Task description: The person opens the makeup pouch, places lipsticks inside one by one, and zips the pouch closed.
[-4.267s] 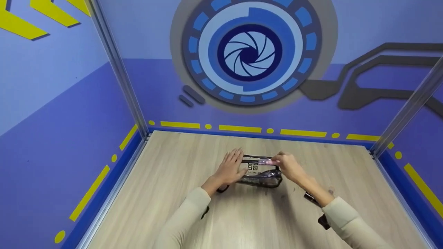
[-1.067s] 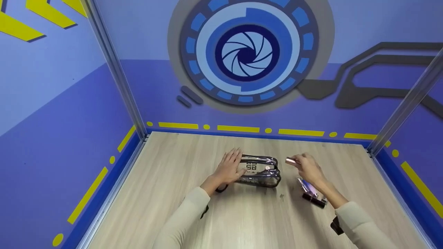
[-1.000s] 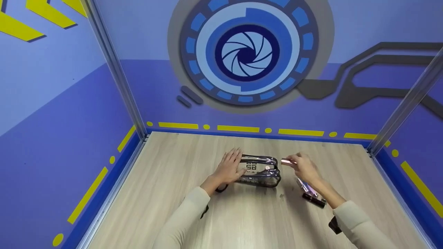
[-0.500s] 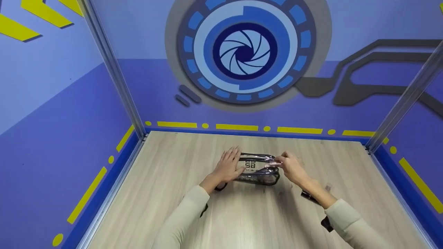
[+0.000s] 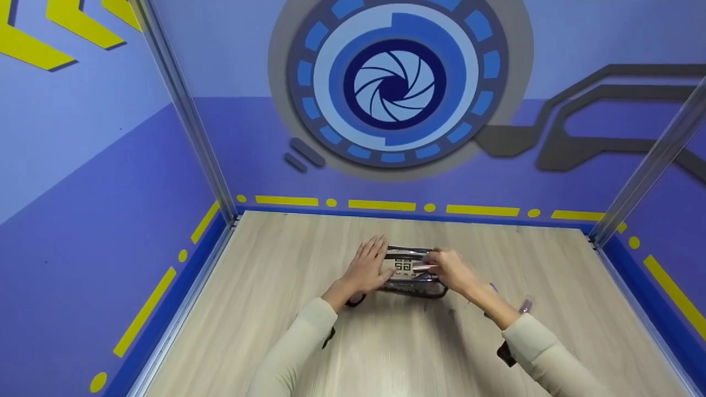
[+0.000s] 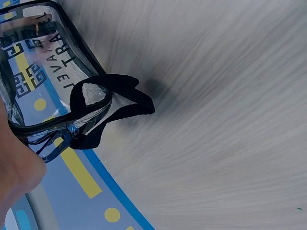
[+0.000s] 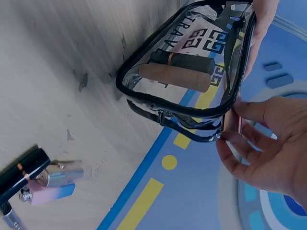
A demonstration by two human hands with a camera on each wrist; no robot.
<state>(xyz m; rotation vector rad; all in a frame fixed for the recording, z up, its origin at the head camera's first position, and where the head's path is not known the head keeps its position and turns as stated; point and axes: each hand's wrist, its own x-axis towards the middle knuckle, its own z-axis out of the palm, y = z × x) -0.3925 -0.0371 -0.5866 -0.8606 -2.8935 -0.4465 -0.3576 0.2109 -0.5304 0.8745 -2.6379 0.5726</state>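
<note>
A clear cosmetic pouch with black trim and printed lettering stands upright on the table, its top parted. My left hand lies with straight fingers over the pouch's left end. At the opening, my right hand pinches a shiny pink tube between thumb and fingers. In the right wrist view, a black tube with a gold band and a beige tube show through the pouch's clear wall. A black fabric loop sticks out from the pouch's end near my left hand.
Beside my right forearm lie more cosmetics: a black tube, a clear-and-gold tube and a pink-to-blue item. Patterned blue walls enclose the wooden table at the back and both sides.
My right hand has carried the pink tube leftward from right of the pouch to over its opening. A pink item held there earlier has left the hand. My left hand stays on the pouch.
</note>
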